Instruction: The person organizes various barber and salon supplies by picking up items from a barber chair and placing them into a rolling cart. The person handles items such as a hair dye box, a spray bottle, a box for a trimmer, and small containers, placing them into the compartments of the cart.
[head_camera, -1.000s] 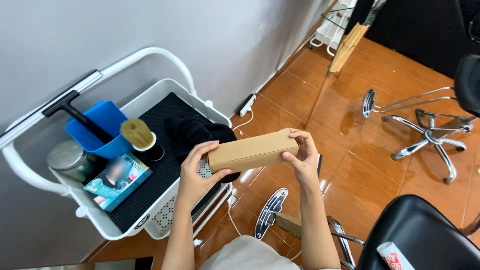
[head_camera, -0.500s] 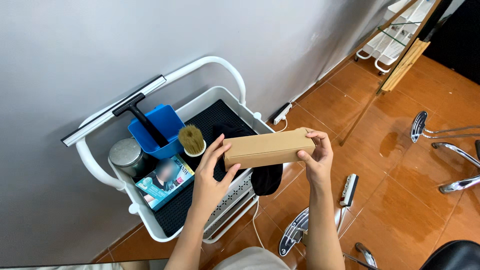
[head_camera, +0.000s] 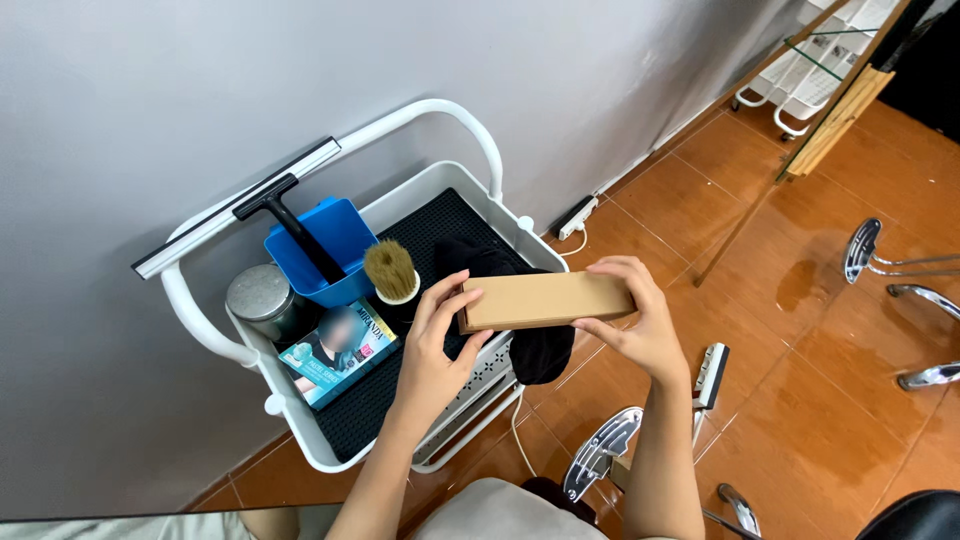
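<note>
We've got both hands on a long brown cardboard box (head_camera: 546, 301) — left hand (head_camera: 432, 345) pinching one end, right hand (head_camera: 637, 322) cupping the other, held over the white cart (head_camera: 300, 440), black cloth (head_camera: 540, 350) just below.

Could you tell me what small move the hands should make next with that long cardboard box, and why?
Probably lift one end flap. Both hands already pinch the cardboard box at its ends, left hand and right hand, level above the white cart. It looks closed, and the cart's black mat holds other items, so opening in the air seems easiest.
</note>
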